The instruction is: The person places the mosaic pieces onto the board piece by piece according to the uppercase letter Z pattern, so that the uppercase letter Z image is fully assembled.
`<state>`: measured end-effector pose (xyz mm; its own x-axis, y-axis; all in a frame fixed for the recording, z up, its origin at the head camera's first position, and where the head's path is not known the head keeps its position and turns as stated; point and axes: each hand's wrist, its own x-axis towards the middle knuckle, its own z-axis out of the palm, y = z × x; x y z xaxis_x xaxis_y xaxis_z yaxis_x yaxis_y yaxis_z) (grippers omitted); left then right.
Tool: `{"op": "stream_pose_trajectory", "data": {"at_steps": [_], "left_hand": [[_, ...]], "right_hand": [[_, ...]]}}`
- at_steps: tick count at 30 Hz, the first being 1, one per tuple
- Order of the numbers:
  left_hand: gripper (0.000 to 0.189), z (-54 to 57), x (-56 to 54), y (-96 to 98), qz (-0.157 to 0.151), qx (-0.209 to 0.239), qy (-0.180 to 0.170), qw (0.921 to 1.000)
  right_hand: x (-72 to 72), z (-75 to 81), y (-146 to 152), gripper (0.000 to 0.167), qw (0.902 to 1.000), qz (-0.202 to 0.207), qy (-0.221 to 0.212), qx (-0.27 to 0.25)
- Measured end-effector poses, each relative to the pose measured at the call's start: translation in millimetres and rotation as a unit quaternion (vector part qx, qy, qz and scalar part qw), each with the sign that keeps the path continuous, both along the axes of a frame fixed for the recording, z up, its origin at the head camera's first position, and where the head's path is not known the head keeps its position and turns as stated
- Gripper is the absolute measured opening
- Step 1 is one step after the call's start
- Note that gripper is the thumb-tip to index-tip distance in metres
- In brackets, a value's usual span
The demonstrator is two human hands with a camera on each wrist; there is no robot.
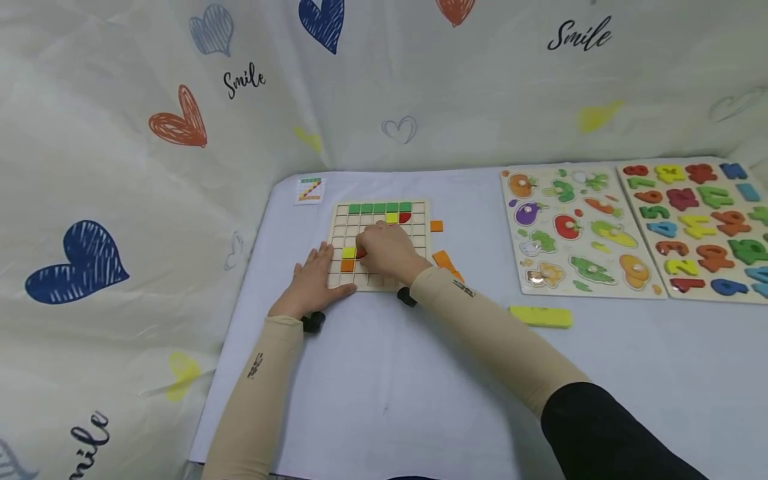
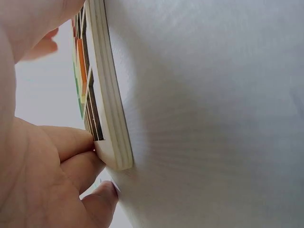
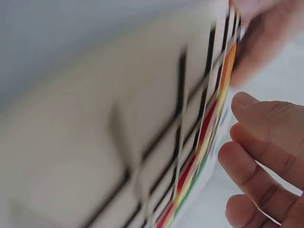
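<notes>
A wooden grid board lies on the table with a row of green tiles near its far edge. Below them sit a yellow tile and a red rounded tile. A second yellow tile and an orange tile are at the lower left, beside a partly hidden red tile. My left hand rests with straight fingers against the board's left edge. Over the middle of the board is my right hand; its fingers bend loosely, nothing visible between them in the right wrist view.
A small pattern card lies behind the board. To its right are an orange tile and more orange pieces. A yellow block, a vegetable puzzle and a number puzzle occupy the right side.
</notes>
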<state>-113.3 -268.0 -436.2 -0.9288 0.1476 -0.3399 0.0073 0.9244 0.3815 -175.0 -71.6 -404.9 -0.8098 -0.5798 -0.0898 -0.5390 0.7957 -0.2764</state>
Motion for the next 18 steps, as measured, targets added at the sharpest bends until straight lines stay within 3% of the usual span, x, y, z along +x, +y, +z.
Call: {"op": "stream_pose_trajectory", "data": {"at_steps": [10, 18], "left_hand": [[0.113, 0.0, 0.7, 2.3, 0.000, -0.014, -0.014, 0.9998], [0.113, 0.9, -0.1, 3.5, 0.007, -0.011, -0.013, 0.9998]], "right_hand": [[-32.9, 0.5, 64.2, 0.025, 0.9962, -0.082, -0.029, 0.006], [-46.0, 3.2, 104.3, 0.033, 0.9928, -0.106, -0.031, 0.047]]}}
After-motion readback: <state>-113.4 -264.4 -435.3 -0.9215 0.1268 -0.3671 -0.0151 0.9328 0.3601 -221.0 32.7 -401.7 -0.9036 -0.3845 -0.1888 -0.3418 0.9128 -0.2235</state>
